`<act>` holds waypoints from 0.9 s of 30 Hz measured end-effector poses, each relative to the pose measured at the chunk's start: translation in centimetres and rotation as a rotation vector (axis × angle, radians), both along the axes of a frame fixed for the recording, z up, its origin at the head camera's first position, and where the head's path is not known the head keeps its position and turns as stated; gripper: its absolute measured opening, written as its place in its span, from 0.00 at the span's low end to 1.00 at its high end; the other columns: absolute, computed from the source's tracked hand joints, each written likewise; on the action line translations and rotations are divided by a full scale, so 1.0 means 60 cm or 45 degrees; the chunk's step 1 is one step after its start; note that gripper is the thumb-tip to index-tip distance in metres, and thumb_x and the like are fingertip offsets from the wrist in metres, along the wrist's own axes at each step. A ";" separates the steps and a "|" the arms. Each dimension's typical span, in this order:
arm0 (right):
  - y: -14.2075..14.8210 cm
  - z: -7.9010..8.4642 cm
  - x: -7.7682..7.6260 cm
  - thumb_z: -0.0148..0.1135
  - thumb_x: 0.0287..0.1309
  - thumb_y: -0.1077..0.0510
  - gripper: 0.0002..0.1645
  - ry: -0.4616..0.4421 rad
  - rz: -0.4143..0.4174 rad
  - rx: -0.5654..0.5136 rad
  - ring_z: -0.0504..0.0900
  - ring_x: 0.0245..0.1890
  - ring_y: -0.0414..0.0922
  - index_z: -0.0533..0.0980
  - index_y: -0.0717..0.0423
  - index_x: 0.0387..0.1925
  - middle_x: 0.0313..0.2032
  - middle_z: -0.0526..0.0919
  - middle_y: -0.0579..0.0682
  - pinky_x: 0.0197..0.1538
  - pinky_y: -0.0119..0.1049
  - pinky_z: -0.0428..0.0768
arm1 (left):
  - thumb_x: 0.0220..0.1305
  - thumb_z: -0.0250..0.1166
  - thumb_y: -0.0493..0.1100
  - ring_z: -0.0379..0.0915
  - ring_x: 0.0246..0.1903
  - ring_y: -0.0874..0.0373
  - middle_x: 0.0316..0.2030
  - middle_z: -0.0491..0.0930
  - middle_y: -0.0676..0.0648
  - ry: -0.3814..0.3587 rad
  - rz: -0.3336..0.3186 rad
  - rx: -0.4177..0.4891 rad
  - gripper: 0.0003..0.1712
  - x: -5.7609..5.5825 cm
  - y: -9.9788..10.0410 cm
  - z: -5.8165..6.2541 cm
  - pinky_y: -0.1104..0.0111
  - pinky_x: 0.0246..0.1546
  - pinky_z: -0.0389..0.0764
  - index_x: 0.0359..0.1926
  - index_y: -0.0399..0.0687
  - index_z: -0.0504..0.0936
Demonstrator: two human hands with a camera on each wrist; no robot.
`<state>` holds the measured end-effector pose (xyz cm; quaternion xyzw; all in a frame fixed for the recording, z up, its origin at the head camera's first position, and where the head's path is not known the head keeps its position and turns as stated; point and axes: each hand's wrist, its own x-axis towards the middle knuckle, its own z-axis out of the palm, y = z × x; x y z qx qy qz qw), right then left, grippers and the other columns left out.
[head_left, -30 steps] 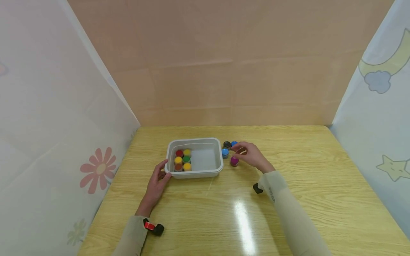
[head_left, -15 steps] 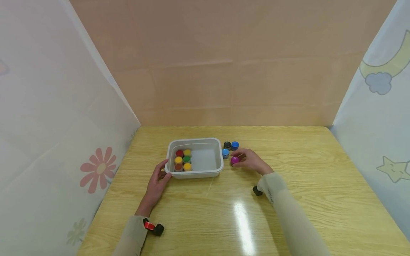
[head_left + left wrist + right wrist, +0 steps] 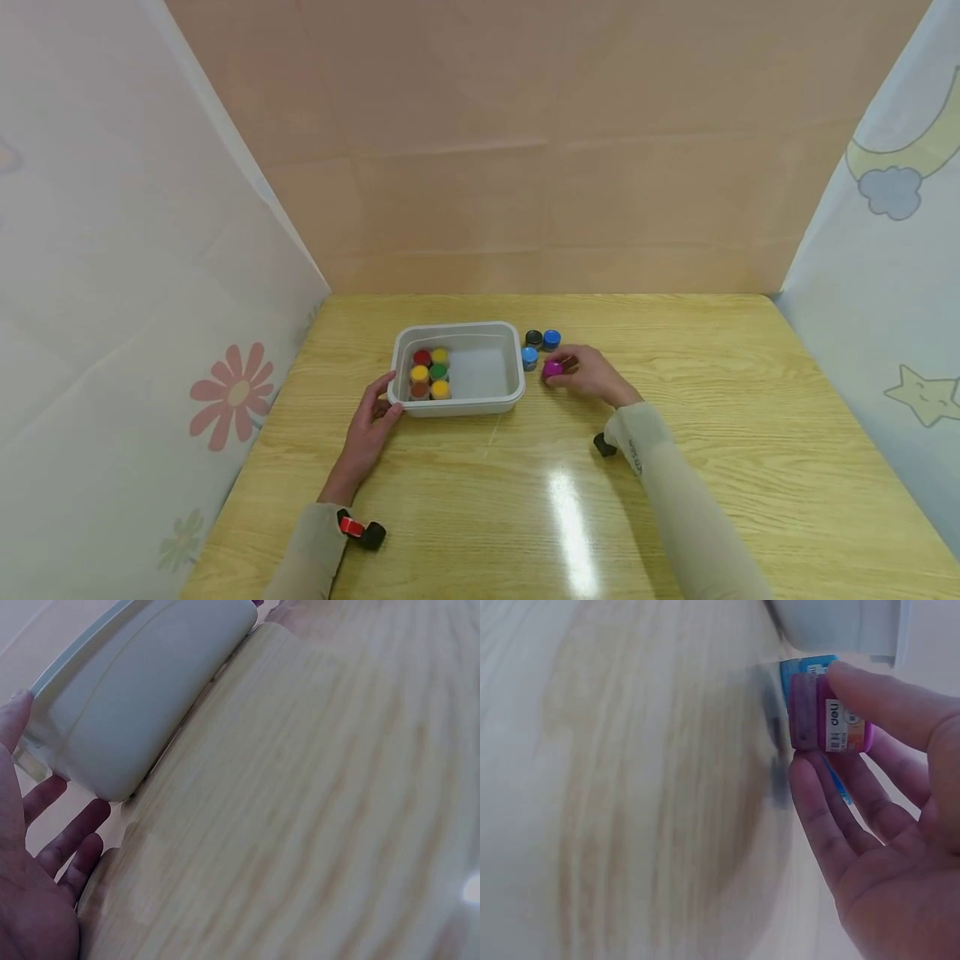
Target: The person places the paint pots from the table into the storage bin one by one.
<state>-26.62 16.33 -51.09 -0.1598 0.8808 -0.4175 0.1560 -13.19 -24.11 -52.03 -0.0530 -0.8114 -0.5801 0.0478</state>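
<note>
- Light wood-grain table (image 3: 480,492): the tray and the loose jars are supported on it.
- White rectangular plastic tray (image 3: 483,371): seated flat; it could be tilted if its rim is loaded at one corner only.
- Left hand (image 3: 367,435): fingers parted and loosely bent; the tray's near left corner is lightly held between thumb and fingers. If this hold is lost, the tray could be shifted by a bump.
- Right hand (image 3: 591,375): partly closed; a small magenta plastic jar (image 3: 552,369) is pinched, outside the tray to its right. Because only fingertips are applied, it could be dropped. Base clearance cannot be determined.
- Six round jars with red, yellow, green and brown lids (image 3: 420,374): grouped in the tray's left half.
- Light blue round jar (image 3: 529,358): placed just beside the tray; it could be toppled by a low leftward sweep.
- Black-lidded round jar (image 3: 534,339) and dark blue round jar (image 3: 552,339): positioned farther back.
</note>
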 end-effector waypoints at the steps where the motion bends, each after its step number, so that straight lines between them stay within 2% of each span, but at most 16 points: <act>1: 0.001 0.002 0.000 0.73 0.63 0.56 0.23 0.005 -0.003 -0.005 0.82 0.55 0.55 0.81 0.54 0.58 0.54 0.85 0.56 0.59 0.52 0.81 | 0.78 0.59 0.43 0.76 0.53 0.50 0.72 0.68 0.37 0.002 -0.001 0.000 0.33 0.000 0.000 0.000 0.75 0.53 0.74 0.79 0.50 0.62; 10: -0.002 0.027 0.005 0.73 0.64 0.51 0.26 0.063 -0.068 -0.102 0.84 0.52 0.56 0.79 0.56 0.60 0.54 0.84 0.59 0.50 0.45 0.85 | 0.79 0.59 0.43 0.77 0.52 0.54 0.72 0.68 0.38 -0.005 0.005 -0.009 0.33 -0.002 -0.002 -0.004 0.77 0.52 0.73 0.79 0.51 0.61; 19: -0.012 0.046 0.012 0.73 0.64 0.51 0.26 0.087 -0.067 -0.202 0.85 0.49 0.55 0.79 0.57 0.59 0.53 0.83 0.60 0.51 0.46 0.85 | 0.79 0.59 0.44 0.77 0.52 0.56 0.72 0.67 0.38 -0.023 0.009 -0.007 0.33 -0.002 -0.002 -0.006 0.77 0.52 0.73 0.79 0.51 0.61; 27: -0.016 0.054 0.016 0.72 0.65 0.50 0.30 0.130 -0.083 -0.288 0.84 0.52 0.57 0.77 0.59 0.64 0.55 0.82 0.60 0.53 0.49 0.85 | 0.79 0.59 0.44 0.77 0.52 0.56 0.72 0.67 0.38 -0.014 0.004 -0.003 0.33 -0.004 -0.003 -0.008 0.77 0.52 0.73 0.79 0.51 0.62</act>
